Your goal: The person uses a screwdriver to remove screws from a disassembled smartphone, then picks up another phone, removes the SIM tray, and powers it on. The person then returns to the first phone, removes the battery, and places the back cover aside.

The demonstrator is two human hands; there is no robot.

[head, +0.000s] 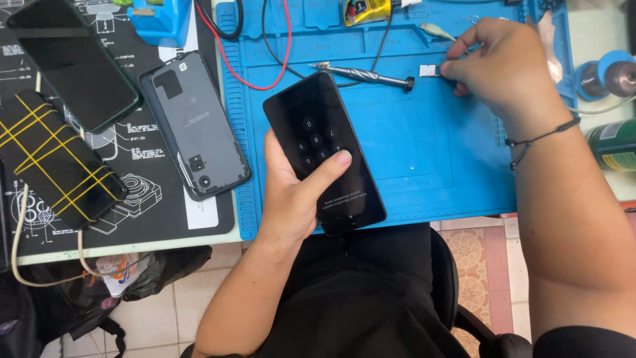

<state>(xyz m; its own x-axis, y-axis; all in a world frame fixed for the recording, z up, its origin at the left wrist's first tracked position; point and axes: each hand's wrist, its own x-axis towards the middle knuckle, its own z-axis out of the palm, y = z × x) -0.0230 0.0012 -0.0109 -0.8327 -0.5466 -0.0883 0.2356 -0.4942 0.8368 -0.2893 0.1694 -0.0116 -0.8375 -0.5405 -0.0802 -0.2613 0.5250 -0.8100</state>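
Phone [324,152] gripped; right hand [500,63] pinching.

We note that the phone [324,152] in the left hand [291,199] has a glossy, smooth black glass face, while the back cover [194,126] lying on the bench is matt grey plastic and the phone [56,159] beside it is bound with yellow rubber bands. The work mat [424,152] looks like matt blue rubber with moulded ridges, and the screwdriver [361,75] on it has a shiny metal shaft. By the right hand [500,63] we see a small pale tray [428,70] with a metallic sheen; the floor tiles [199,292] are smooth and slightly glossy.
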